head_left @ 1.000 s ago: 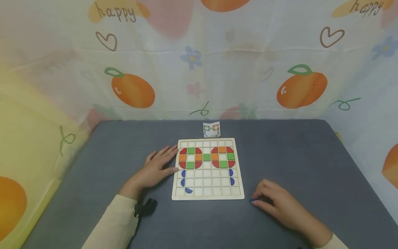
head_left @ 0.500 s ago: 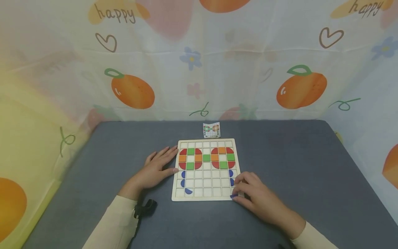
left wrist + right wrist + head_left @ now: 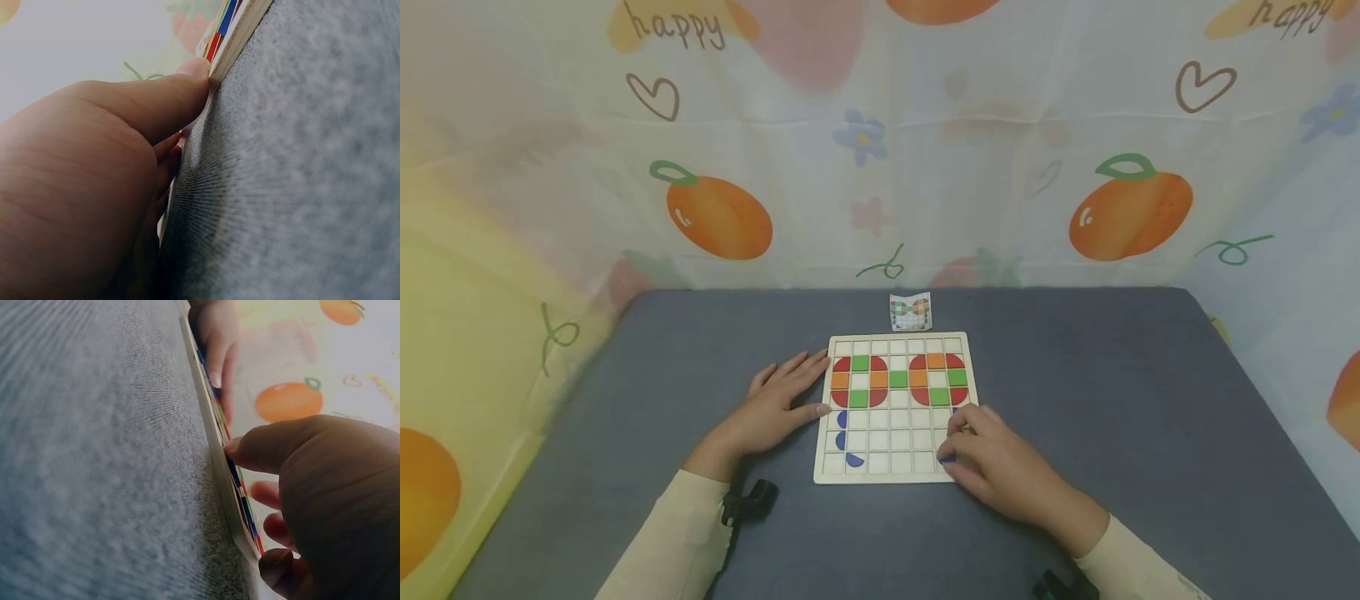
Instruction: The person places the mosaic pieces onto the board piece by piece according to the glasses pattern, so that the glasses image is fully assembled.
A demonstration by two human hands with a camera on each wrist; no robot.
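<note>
A pale wooden grid board (image 3: 880, 479) lies flat on the table. My left hand (image 3: 778, 408) rests at its left side, fingers straight, with fingertips and thumb touching the edge; the left wrist view also shows the thumb (image 3: 169, 100) on that edge. Over the lower right corner, my right hand (image 3: 1007, 471) pinches a blue half-circle tile (image 3: 948, 458) between thumb and fingers. Red, orange and green tiles make two ring shapes, joined by a green square (image 3: 898, 379). Blue half-circles, such as this tile (image 3: 854, 460), sit at lower left. The right hand hides most of the right column.
Behind the board lies a small pattern card (image 3: 911, 312). The grey tabletop (image 3: 700, 350) reaches back to a printed cloth (image 3: 985, 183). A dark wrist strap (image 3: 751, 502) sits at the left sleeve, and another dark strap (image 3: 1063, 586) by the right.
My right hand has carried the blue half-circle left from the table beside the board to over its lower right corner. The left hand stays in place.
</note>
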